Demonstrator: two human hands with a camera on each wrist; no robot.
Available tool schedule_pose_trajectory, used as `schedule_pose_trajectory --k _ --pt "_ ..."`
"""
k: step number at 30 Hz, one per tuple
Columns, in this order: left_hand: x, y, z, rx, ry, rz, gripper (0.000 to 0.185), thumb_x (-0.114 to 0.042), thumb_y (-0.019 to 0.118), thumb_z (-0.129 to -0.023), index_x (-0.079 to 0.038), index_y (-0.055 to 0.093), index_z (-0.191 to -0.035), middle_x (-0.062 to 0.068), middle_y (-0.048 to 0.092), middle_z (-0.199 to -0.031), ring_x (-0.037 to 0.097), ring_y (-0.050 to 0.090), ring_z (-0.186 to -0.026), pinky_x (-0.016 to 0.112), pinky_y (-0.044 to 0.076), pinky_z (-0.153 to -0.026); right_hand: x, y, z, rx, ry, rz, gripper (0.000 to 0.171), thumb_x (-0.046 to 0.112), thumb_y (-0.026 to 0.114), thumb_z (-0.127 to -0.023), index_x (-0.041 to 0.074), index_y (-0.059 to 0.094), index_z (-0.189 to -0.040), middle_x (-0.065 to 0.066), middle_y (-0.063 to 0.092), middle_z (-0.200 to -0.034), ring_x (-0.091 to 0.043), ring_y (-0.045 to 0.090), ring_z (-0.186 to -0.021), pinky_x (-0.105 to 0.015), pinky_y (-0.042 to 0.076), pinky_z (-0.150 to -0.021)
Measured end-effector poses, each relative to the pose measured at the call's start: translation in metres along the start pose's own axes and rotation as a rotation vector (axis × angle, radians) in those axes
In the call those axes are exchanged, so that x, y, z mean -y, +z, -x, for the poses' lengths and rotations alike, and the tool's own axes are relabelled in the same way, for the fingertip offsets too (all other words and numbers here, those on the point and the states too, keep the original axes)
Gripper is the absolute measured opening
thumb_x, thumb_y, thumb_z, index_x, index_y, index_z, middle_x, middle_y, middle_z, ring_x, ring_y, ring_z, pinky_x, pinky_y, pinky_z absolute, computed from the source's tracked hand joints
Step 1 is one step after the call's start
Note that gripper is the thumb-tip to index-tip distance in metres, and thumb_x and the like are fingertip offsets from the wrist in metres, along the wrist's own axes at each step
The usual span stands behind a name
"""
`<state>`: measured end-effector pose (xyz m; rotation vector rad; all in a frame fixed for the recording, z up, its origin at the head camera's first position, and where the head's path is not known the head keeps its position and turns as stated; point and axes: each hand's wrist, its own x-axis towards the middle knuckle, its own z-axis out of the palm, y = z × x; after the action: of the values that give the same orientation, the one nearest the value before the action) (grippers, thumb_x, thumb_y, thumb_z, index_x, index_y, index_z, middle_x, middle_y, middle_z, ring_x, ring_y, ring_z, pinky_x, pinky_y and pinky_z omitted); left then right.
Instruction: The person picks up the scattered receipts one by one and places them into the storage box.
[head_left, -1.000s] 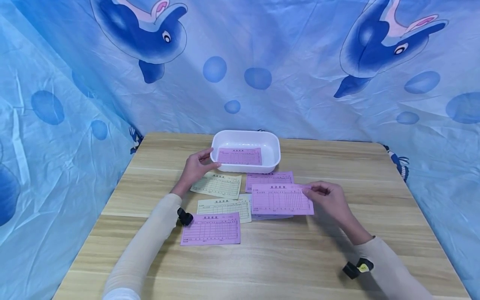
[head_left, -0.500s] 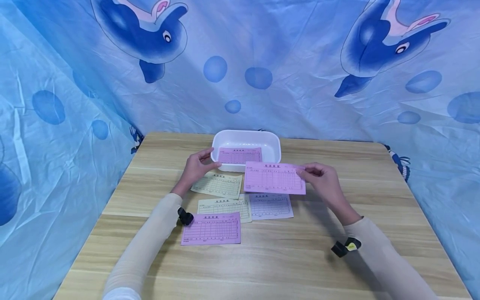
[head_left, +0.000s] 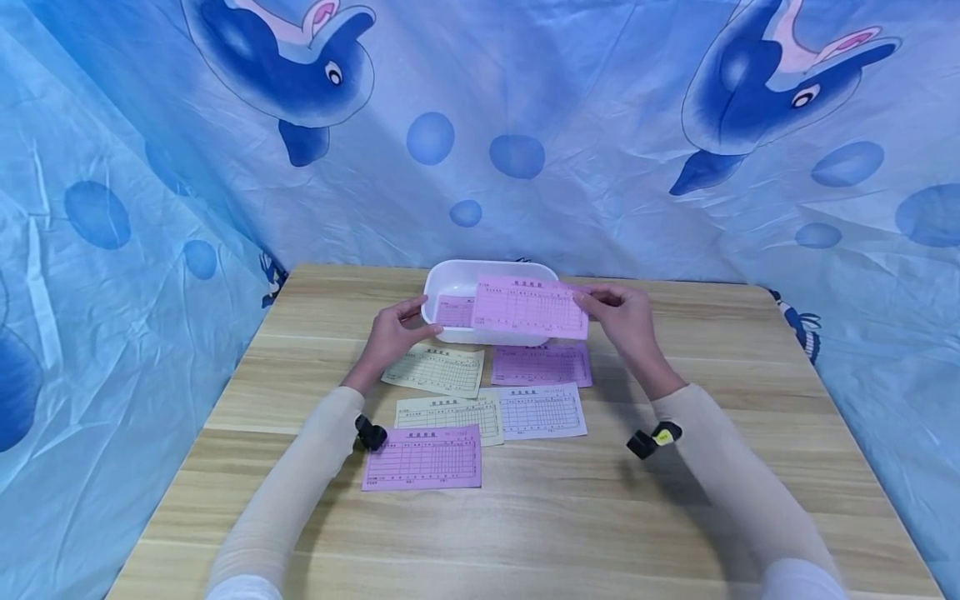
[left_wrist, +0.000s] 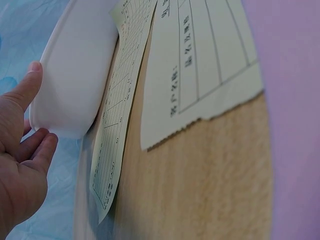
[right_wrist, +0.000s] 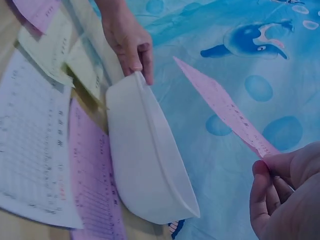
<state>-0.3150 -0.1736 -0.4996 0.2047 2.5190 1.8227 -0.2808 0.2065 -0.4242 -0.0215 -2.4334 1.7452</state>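
A white tray (head_left: pixel 450 279) stands at the table's far middle with a pink slip (head_left: pixel 453 311) lying inside. My left hand (head_left: pixel 393 333) grips the tray's left end, thumb on the rim and fingers against the wall (left_wrist: pixel 75 75). My right hand (head_left: pixel 622 317) pinches the right edge of another pink slip (head_left: pixel 528 307) and holds it in the air, above the tray's right part. The right wrist view shows this slip (right_wrist: pixel 220 102) edge-on above the tray (right_wrist: pixel 145 165), with my left hand (right_wrist: pixel 127 37) at the far end.
Several printed slips lie on the wooden table (head_left: pixel 675 517) in front of the tray: two yellow ones (head_left: pixel 435 369) (head_left: pixel 450 412), a pink one (head_left: pixel 542 365), a white one (head_left: pixel 542 410) and a pink one (head_left: pixel 423 457) nearest me. Blue dolphin cloth (head_left: pixel 525 125) walls the table in.
My right hand has lifted the pink slip off the pile and carried it away from me to above the tray, uncovering the white and pink slips. The left hand has stayed on the tray.
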Motion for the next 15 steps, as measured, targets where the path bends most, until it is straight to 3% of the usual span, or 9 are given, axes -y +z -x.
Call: schedule_pose_trajectory --k 4,8,15 --pt "0.000 -0.001 0.000 -0.006 0.017 -0.002 0.074 -0.024 0.088 -0.083 -0.005 0.055 -0.146 0.020 0.057 -0.146 0.035 0.056 -0.133 0.042 0.052 -0.109 0.003 0.010 -0.017 -0.010 -0.045 -0.073 0.031 0.022 0.078 -0.093 -0.001 0.075 -0.114 -0.006 0.074 -0.097 -0.011 0.070 -0.082 -0.034 0.065 -0.082" --pt "0.000 -0.002 0.001 -0.010 0.026 -0.006 0.075 -0.026 0.088 -0.083 -0.002 0.055 -0.146 0.022 0.057 -0.145 0.036 0.057 -0.132 0.041 0.053 -0.108 0.003 0.020 -0.033 -0.006 -0.044 -0.123 0.029 0.017 0.079 -0.092 -0.001 0.075 -0.114 -0.004 0.075 -0.094 -0.010 0.071 -0.079 -0.032 0.065 -0.080" --pt "0.000 -0.001 0.001 -0.006 0.020 -0.018 0.077 -0.027 0.088 -0.083 -0.002 0.053 -0.147 0.021 0.057 -0.145 0.035 0.057 -0.132 0.040 0.053 -0.106 0.001 0.039 -0.053 0.005 -0.037 -0.106 0.030 0.016 0.081 -0.090 -0.001 0.076 -0.114 -0.012 0.077 -0.098 -0.009 0.072 -0.077 -0.029 0.065 -0.077"
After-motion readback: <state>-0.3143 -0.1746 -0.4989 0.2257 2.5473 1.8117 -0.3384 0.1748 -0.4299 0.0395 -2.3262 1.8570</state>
